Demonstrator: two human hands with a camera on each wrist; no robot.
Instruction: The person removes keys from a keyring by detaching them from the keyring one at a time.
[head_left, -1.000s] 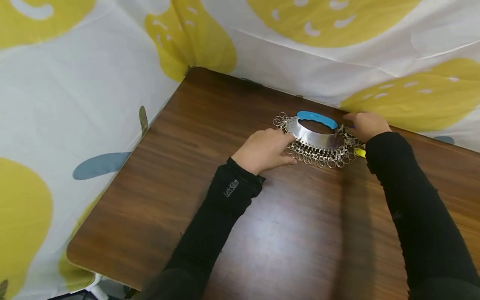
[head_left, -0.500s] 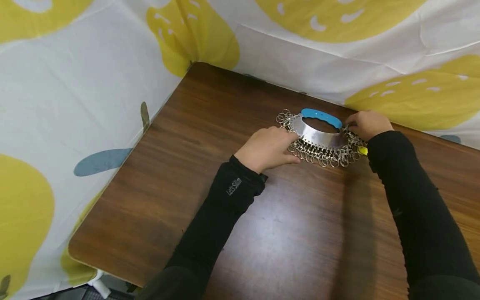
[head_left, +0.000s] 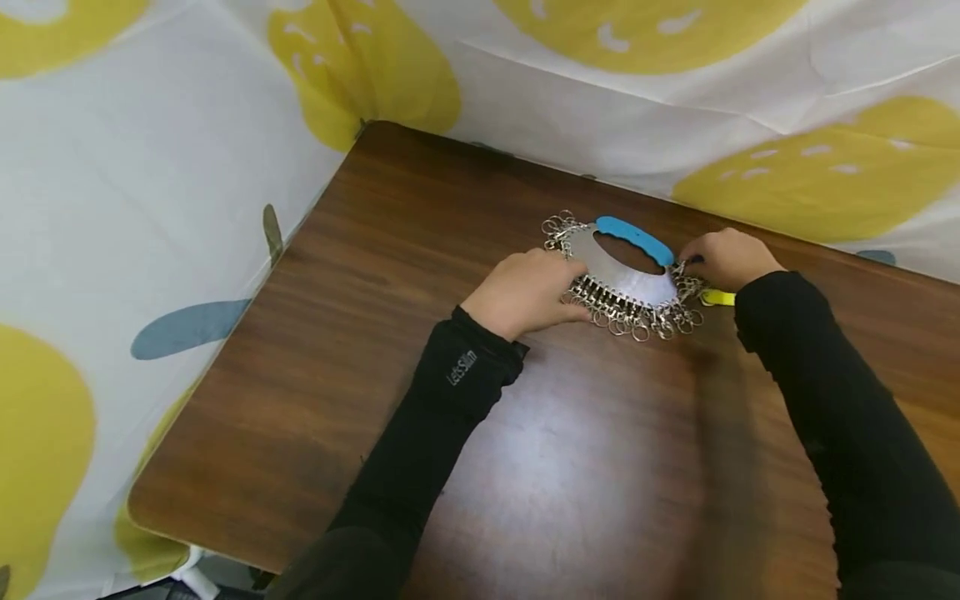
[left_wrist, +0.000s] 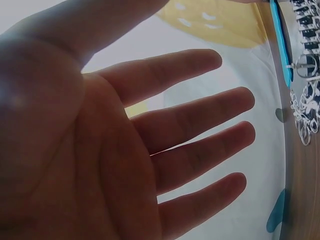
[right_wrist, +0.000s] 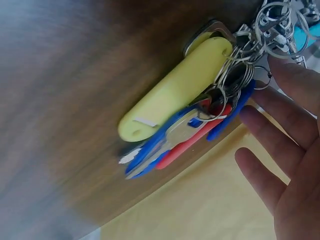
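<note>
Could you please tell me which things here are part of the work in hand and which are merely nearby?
In hand:
- metal key holder with blue handle, left hand resting on its rings
- key tags, yellow, blue and red, by the right hand

Nearby:
- wooden table
- yellow-patterned cloth

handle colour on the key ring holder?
Blue. The handle arcs over the steel holder; clearest in the head view.

Evenly bright from above in the head view, with a pale glare patch on the table (head_left: 555, 467) at lower centre. Backlit, dim and soft in the left wrist view. Motion-blurred wood at left in the right wrist view.
</note>
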